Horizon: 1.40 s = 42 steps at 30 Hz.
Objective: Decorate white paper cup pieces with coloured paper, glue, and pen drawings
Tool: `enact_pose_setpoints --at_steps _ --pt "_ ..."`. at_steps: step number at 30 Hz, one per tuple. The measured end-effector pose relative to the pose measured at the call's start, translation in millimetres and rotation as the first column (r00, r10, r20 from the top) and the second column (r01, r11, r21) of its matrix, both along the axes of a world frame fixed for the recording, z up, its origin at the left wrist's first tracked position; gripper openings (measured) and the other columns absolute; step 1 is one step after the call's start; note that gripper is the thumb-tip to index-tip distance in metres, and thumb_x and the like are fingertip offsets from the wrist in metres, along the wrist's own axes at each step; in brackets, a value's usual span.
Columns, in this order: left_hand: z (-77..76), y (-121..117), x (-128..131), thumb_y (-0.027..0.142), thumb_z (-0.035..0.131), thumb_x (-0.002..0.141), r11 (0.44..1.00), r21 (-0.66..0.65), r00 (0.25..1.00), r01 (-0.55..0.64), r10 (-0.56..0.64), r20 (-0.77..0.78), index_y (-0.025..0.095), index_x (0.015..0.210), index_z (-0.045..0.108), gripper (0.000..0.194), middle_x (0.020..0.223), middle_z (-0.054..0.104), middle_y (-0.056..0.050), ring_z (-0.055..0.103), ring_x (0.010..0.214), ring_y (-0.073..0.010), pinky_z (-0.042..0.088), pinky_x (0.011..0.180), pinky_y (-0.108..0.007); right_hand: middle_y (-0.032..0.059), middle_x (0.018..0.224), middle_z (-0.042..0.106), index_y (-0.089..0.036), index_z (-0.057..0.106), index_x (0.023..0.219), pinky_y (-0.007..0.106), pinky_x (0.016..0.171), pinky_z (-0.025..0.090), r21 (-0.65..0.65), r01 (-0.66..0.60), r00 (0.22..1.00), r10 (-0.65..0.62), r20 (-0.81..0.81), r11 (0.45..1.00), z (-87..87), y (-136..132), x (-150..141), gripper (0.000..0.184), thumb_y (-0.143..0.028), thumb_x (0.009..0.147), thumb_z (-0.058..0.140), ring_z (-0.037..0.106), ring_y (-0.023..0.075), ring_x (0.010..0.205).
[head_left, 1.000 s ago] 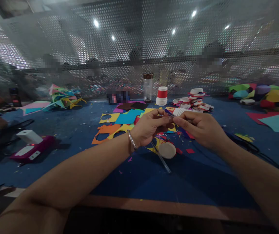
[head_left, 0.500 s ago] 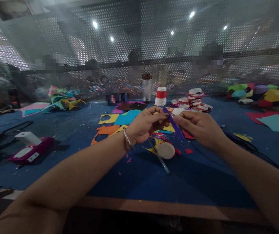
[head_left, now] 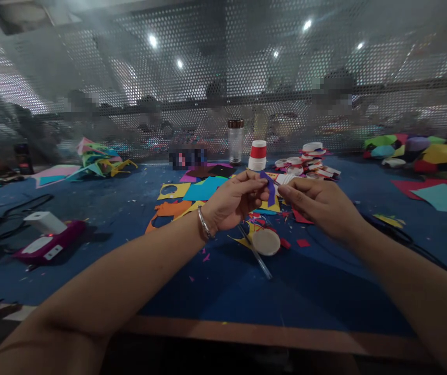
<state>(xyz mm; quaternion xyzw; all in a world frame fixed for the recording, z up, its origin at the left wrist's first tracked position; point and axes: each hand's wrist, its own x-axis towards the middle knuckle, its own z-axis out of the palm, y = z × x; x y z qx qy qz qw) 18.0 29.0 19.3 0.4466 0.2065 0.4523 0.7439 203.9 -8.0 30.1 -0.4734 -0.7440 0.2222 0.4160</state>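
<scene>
My left hand (head_left: pixel 243 198), with a silver bangle at the wrist, pinches a purple paper strip (head_left: pixel 271 194) between thumb and fingers. The strip hangs down in a slight curve between the two hands. Close to its right side, my right hand (head_left: pixel 313 200) is closed, thumb against forefinger. A thin dark tip shows at those fingers, too small to name. Below the hands lie a round pale disc (head_left: pixel 266 242) and a clear pen-like stick (head_left: pixel 261 261), among red and yellow paper scraps.
Behind my hands stand a stack of paper cups (head_left: pixel 258 155) and a glass bottle (head_left: pixel 235 141). Cut coloured sheets (head_left: pixel 203 188) lie left of centre. A purple power strip (head_left: pixel 51 247) with a white plug is at the left. Blue card (head_left: pixel 444 198) lies at the right.
The purple strip's free end has swung left and downward, away from under my right fingers, and it now looks shorter and more curved. Both hands stay in nearly the same place.
</scene>
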Motion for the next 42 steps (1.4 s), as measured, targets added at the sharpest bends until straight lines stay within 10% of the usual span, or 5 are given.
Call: enact_pose_setpoints --at_steps 42 --pt "-14.4 -9 7 0.016 0.084 0.08 0.994 -0.037 0.992 0.102 -0.098 0.085 0.017 0.078 0.058 0.026 0.072 0.066 0.005 0.068 0.061 -0.0081 0.045 0.055 -0.018 -0.0029 0.053 0.038 -0.024 0.051 0.06 0.03 0.048 0.028 0.116 0.039 0.999 -0.043 0.029 0.992 -3.5 -3 -1 0.062 -0.079 0.089 0.056 0.035 0.0127 0.052"
